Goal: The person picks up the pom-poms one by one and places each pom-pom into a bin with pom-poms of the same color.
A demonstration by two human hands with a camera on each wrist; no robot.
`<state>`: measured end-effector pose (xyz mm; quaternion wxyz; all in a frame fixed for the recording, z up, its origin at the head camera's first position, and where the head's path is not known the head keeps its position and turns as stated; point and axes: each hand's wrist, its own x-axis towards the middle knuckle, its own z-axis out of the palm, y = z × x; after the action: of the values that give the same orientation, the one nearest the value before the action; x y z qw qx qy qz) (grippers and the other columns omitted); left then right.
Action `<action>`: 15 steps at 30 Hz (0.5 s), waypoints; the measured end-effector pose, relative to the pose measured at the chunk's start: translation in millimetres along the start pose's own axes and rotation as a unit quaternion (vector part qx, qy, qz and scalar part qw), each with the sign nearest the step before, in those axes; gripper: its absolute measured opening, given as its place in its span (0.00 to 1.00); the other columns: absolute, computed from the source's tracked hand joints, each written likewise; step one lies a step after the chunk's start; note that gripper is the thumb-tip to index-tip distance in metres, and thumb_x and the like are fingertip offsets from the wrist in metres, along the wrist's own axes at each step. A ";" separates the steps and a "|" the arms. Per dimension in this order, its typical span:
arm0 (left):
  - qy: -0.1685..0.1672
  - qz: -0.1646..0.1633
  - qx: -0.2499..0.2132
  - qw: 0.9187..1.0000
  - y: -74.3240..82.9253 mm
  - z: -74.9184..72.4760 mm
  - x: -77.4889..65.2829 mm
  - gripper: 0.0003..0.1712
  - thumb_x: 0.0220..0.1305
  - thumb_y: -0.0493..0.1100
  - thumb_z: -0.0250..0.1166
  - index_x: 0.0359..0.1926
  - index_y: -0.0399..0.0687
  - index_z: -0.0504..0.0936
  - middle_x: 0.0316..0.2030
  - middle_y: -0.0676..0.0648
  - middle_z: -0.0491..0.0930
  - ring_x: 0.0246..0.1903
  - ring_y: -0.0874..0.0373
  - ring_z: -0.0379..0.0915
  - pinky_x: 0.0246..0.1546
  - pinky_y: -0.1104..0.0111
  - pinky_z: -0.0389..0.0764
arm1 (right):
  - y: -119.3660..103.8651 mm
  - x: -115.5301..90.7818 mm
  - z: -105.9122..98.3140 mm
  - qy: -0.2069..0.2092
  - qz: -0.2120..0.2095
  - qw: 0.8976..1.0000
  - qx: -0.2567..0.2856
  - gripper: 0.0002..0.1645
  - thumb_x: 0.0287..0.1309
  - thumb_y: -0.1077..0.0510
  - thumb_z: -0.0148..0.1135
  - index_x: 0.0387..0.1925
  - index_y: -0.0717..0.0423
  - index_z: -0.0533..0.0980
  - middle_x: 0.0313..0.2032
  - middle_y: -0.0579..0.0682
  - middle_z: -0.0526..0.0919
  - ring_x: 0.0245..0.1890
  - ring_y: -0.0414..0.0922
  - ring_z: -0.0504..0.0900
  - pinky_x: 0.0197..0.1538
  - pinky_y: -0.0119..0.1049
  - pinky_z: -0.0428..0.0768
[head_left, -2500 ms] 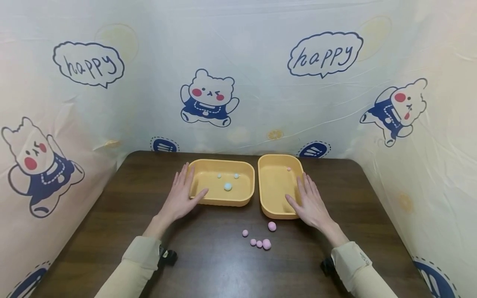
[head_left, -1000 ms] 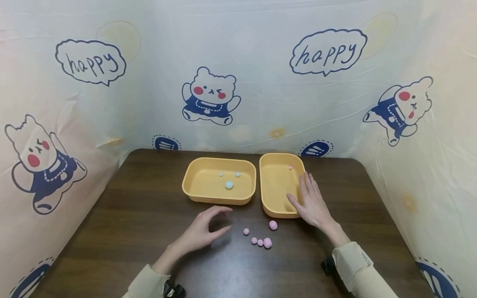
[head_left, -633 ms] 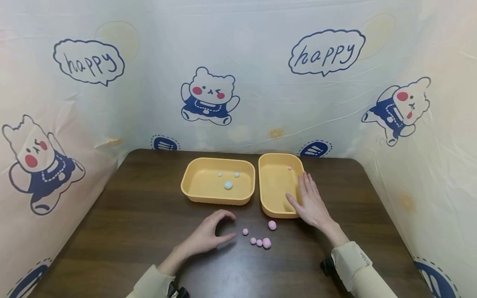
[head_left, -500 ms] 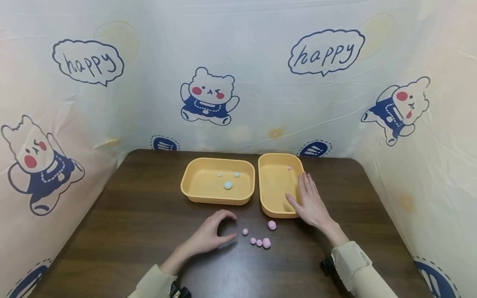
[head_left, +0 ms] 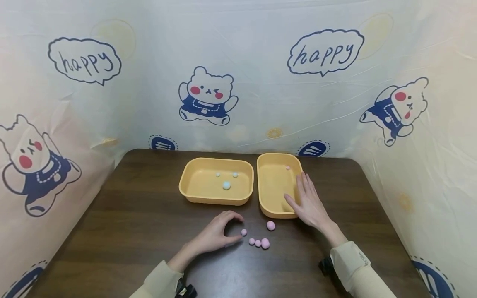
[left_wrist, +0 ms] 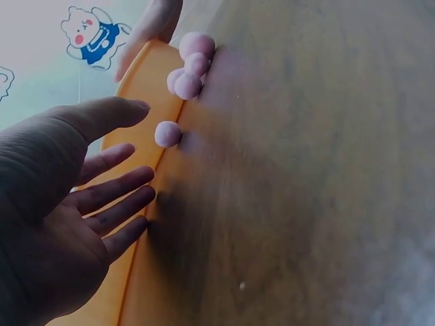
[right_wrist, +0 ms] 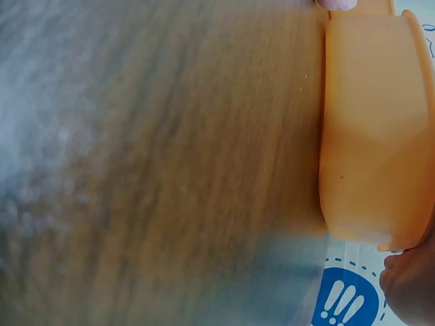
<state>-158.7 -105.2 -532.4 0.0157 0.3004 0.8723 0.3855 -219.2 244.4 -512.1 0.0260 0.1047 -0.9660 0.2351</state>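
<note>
On the head view I have the person's left hand (head_left: 216, 236) just below the centre of the frame, fingers loosely curved and thumb apart from them, with a small pink ball (head_left: 244, 232) at the mouth of that gap. It grips nothing: my left wrist view shows the fingers spread and relaxed, the ball resting beyond the thumb tip. Whether the thumb brushes it in the head view, I cannot tell. Slightly lower and to the right on the dark wooden bench (head_left: 149, 219), I see a row of three pink balls (head_left: 258, 243), two small and one larger at its right end; above that larger one lies a single pink ball (head_left: 271, 225), just below the right tray (head_left: 277, 215). The right hand (head_left: 310, 205), right of centre, rests at that yellow tray's right rim — fingers straight, thumb reaching over the inside, holding nothing between them. Up in that tray's far right corner I make out one tiny pink ball (head_left: 288, 168). The left tray (head_left: 216, 200), lying sideways in the middle of the frame, carries three pale blue balls (head_left: 226, 185) of differing sizes. From the right wrist view I get mostly bench and the tray's outer wall, with a bit of the hand at the lower right edge. Across the top, a pale backdrop (head_left: 261, 103) shows cartoon bears (head_left: 208, 95) and "happy" speech bubbles (head_left: 85, 61).
</note>
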 end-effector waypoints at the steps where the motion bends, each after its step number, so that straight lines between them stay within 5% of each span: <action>1: -0.002 0.000 0.000 1.000 0.2 0.5 0.8 0.23 0.65 0.45 0.81 0.58 0.47 0.84 0.54 0.49 0.88 0.59 0.52 0.81 0.66 0.54 0.80 | 0.1 0.0 0.2 -0.001 0.000 1.000 0.002 0.57 0.81 0.33 0.52 0.87 0.66 0.46 0.89 0.68 0.39 0.89 0.69 0.42 0.87 0.69 0.51; 10: -0.003 0.032 -0.003 0.999 -1.2 7.0 6.7 0.22 0.64 0.42 0.81 0.57 0.47 0.85 0.52 0.50 0.88 0.56 0.53 0.81 0.63 0.57 0.82 | 1.4 0.0 1.0 -0.003 -0.001 1.000 0.002 0.56 0.81 0.33 0.51 0.87 0.66 0.46 0.89 0.67 0.38 0.89 0.69 0.41 0.87 0.69 0.52; 15: 0.017 0.080 -0.013 0.997 -19.5 17.8 9.7 0.16 0.67 0.43 0.77 0.54 0.48 0.85 0.49 0.51 0.87 0.53 0.56 0.81 0.58 0.61 0.82 | 2.0 0.6 1.3 -0.001 -0.001 1.000 0.003 0.56 0.81 0.33 0.52 0.87 0.66 0.46 0.89 0.67 0.39 0.89 0.69 0.42 0.87 0.69 0.53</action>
<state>-172.1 -98.4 -556.1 -0.0265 0.3619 0.8407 0.4019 -220.2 245.4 -514.1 0.0249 0.1063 -0.9652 0.2376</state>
